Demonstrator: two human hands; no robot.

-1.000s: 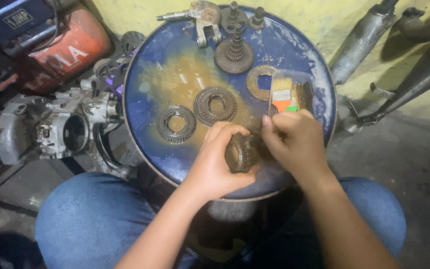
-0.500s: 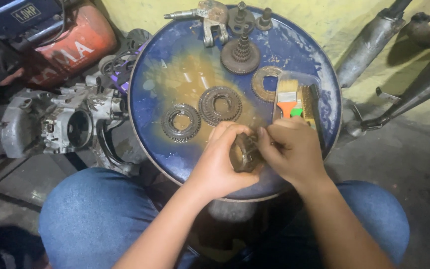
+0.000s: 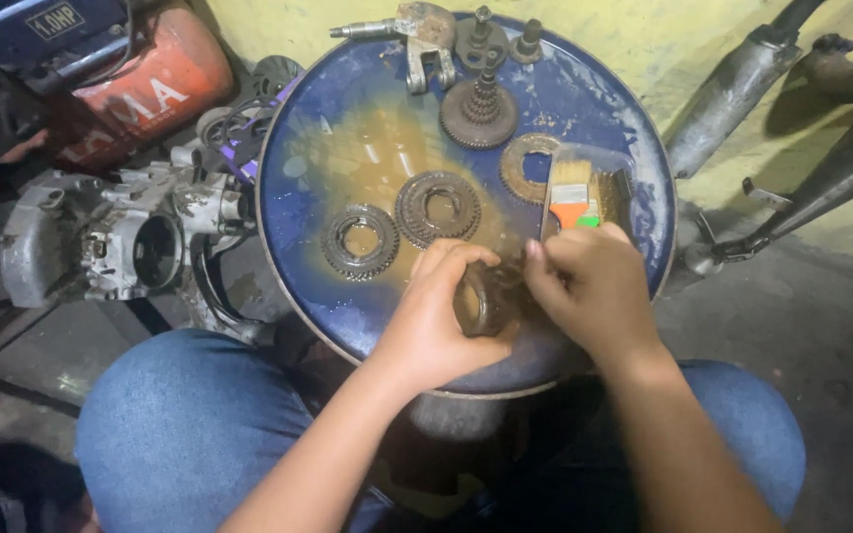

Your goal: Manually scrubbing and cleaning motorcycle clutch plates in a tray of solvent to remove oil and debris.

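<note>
At the far left an engine casing [image 3: 101,242] lies on the floor, with a red tank [image 3: 135,89] behind it. Next comes the round blue drum lid [image 3: 348,109], wet with brownish oil at its middle. On the lid two rusty toothed gears lie flat, side by side: the left gear [image 3: 360,242] and the middle gear [image 3: 437,207], just apart. Below them the left hand [image 3: 436,316] curls around a dark, rusty gear [image 3: 481,296], held on edge over the near part of the lid; the fingers [image 3: 456,262] arch over its top and the thumb sits beneath, so the gear is gripped between them (its far side is hidden). The right hand [image 3: 594,291] meets it from the right, fingers bunched together with their tips pressed to the gear's right face. Above this hand a flat paintbrush [image 3: 573,192] with an orange and green handle rests in a clear tray [image 3: 634,188]. A stepped gear cluster [image 3: 479,109] stands upright further back. To the right, grey exhaust pipes [image 3: 733,84] lean by the yellow wall.
</note>
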